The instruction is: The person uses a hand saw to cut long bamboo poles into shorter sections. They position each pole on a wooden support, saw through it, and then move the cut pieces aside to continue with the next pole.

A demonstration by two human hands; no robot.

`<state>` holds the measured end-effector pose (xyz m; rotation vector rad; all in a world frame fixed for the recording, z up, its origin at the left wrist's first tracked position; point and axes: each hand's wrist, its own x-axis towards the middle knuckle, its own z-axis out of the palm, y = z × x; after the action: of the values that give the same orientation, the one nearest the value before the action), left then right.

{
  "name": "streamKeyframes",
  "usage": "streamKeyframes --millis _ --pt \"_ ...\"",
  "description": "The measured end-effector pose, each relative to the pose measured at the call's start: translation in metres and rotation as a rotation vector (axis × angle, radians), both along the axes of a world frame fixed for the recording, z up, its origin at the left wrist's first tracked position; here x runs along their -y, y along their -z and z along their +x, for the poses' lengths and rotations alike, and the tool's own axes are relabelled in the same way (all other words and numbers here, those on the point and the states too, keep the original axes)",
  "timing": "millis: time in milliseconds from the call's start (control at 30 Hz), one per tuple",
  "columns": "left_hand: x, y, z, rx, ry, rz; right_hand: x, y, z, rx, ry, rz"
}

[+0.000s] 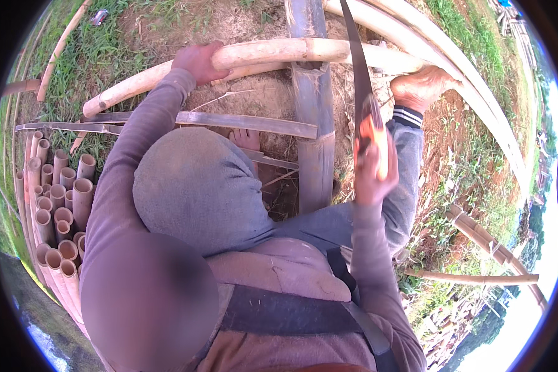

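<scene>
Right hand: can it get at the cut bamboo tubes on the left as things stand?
Probably not: the right hand is closed around the saw's orange handle, and the bent left knee and left arm lie between it and the cut bamboo tubes.

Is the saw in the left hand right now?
No, the right hand grips the orange-handled saw, while the left hand is on the pale bamboo pole.

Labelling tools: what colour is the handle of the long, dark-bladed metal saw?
The saw handle is mainly orange, best seen in the head view.
</scene>
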<state>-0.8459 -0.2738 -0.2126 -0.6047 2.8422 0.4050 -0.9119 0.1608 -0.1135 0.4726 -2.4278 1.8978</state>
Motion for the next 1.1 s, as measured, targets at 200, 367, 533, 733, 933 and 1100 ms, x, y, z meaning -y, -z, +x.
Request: streamKeyframes --millis 200,367,533,733,933,1100 --pt "0.005 -0.012 -0.002 -0.006 -0.032 -0.015 0.055 -0.024 -0.040 -0.164 -0.036 0.267" --pt "0.011 0.001 0.004 -0.097 -0.022 -0.004 -0.048 -0.035 0.058 0.015 0.011 0.149" --pt "0.002 -0.003 0.002 0.001 -0.038 -0.015 0.014 -0.013 -0.005 -0.070 -0.018 0.123" --pt "0.003 -0.011 0.000 -0.003 -0.033 -0.006 0.038 -0.013 -0.041 -0.095 -0.005 0.172" --pt "0.006 -0.002 0.004 -0.068 -0.047 0.016 -0.074 -0.035 0.072 -0.018 0.004 0.270" --pt "0.005 -0.003 -0.004 -0.072 -0.035 0.002 0.040 -0.016 -0.036 -0.167 -0.019 0.261"
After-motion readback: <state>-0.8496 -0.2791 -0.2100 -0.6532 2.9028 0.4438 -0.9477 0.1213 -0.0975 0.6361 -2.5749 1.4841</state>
